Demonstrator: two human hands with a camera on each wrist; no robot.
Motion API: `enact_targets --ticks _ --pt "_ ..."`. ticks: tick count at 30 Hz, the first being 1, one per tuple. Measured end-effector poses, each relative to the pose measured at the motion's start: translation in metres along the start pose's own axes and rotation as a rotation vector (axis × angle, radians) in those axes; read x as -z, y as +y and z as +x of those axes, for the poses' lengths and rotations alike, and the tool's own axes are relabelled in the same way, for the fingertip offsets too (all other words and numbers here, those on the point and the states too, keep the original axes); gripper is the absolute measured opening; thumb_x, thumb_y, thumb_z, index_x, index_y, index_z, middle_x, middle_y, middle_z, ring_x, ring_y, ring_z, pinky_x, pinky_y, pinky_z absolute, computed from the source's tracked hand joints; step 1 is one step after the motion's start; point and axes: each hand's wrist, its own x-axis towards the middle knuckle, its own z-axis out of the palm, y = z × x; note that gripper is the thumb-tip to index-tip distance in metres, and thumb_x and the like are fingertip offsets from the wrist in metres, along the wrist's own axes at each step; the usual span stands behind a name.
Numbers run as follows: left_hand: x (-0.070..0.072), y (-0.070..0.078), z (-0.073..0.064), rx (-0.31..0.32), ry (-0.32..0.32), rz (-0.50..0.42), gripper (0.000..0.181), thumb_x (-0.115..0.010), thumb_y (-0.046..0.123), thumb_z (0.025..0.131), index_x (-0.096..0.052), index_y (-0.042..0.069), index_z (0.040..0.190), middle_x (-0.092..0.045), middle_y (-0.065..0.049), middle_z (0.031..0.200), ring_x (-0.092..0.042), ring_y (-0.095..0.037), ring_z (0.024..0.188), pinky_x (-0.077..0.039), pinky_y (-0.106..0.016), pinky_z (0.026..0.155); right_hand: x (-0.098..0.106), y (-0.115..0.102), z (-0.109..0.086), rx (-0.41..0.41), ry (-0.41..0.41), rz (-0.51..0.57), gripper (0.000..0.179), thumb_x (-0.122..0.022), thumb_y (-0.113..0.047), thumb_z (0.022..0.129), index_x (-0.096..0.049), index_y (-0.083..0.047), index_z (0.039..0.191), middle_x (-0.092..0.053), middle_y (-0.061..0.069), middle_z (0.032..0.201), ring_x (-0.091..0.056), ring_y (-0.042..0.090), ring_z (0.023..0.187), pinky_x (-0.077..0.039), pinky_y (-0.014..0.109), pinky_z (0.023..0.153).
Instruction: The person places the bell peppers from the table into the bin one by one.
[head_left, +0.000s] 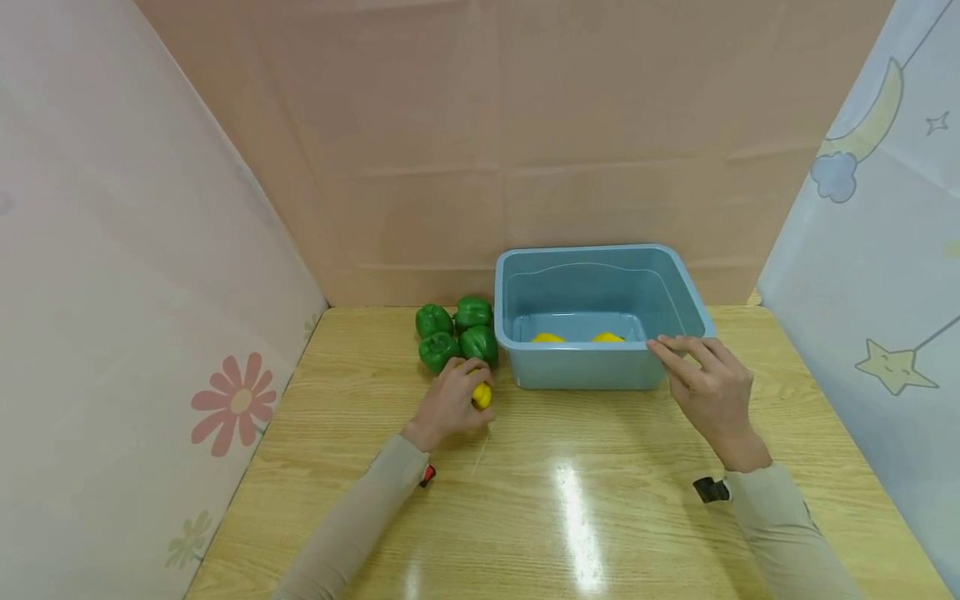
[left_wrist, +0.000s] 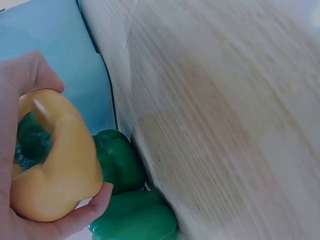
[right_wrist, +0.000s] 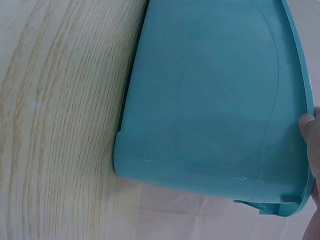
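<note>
Along the far left, a pale wall (head_left: 112,208) shows off a printed red flower (head_left: 239,402), just past the edge of the wooden table (head_left: 502,533). Moving right now, and it's four green peppers (head_left: 474,314), bunched together near the back, close to the brown backdrop (head_left: 420,125). Right in front of that bunch comes the left hand (head_left: 452,398), out of a beige sleeve (head_left: 352,525), and it has a yellow pepper (head_left: 482,396)! Thumb on one side, fingertips round the other, spread just as wide as the pepper itself; the left wrist view catches its dark green stem end facing the camera. That pepper is just this side of the green ones, left of the blue tub (head_left: 588,368); whether it touches the table, I cannot tell.

On to the tub, standing upright beside the green bunch, and inside it two yellow shapes (head_left: 608,337) peep over the near rim, apart from each other, their lower parts hidden by the near wall. At the tub's near right corner, look, the right hand (head_left: 708,387): thumb to the outer face, fingers over the edge, a narrow pinch on the rim. A black device (head_left: 711,490) juts from that wrist. Far right, a second wall (head_left: 900,250) displays a crescent moon (head_left: 888,108), a cloud (head_left: 834,177) and a star (head_left: 895,367).
</note>
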Motion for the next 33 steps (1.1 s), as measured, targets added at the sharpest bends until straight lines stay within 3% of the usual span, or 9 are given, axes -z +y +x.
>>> enact_targets --ticks 3,12,25,33 --pt "-0.001 0.001 0.000 -0.014 0.050 0.005 0.029 -0.090 0.023 0.075 -0.071 0.017 0.096 -0.071 -0.001 0.115 -0.062 -0.032 0.110 -0.058 -0.047 0.098 0.000 0.000 0.000 -0.003 0.004 0.003 0.026 -0.080 0.007 0.087 -0.086 -0.010 0.106 -0.080 0.015 0.094 -0.069 0.042 0.074 -0.049 0.053 0.050" --pt "0.000 -0.001 0.002 -0.045 0.155 0.007 0.015 -0.082 0.018 0.080 -0.074 0.017 0.093 -0.072 0.001 0.107 -0.065 -0.031 0.103 -0.062 -0.042 0.087 0.001 0.000 0.000 -0.001 -0.003 0.007 0.019 -0.068 -0.009 0.105 -0.086 -0.010 0.107 -0.080 0.015 0.095 -0.070 0.041 0.075 -0.048 0.052 0.048" --pt "0.017 -0.005 0.007 -0.085 0.222 0.001 0.029 -0.094 0.013 0.078 -0.074 0.014 0.100 -0.068 -0.004 0.116 -0.059 -0.039 0.115 -0.057 -0.053 0.100 0.001 0.000 -0.001 0.003 -0.002 0.008 0.020 -0.067 -0.013 0.106 -0.086 -0.009 0.107 -0.080 0.015 0.095 -0.069 0.041 0.073 -0.048 0.052 0.049" --pt "0.031 -0.006 0.013 -0.089 0.246 0.051 0.030 -0.094 0.011 0.077 -0.073 0.015 0.099 -0.069 -0.006 0.119 -0.059 -0.039 0.117 -0.059 -0.053 0.097 0.000 0.001 0.000 0.003 -0.004 0.011 0.021 -0.066 -0.015 0.107 -0.086 -0.009 0.107 -0.080 0.015 0.094 -0.069 0.041 0.073 -0.049 0.052 0.050"
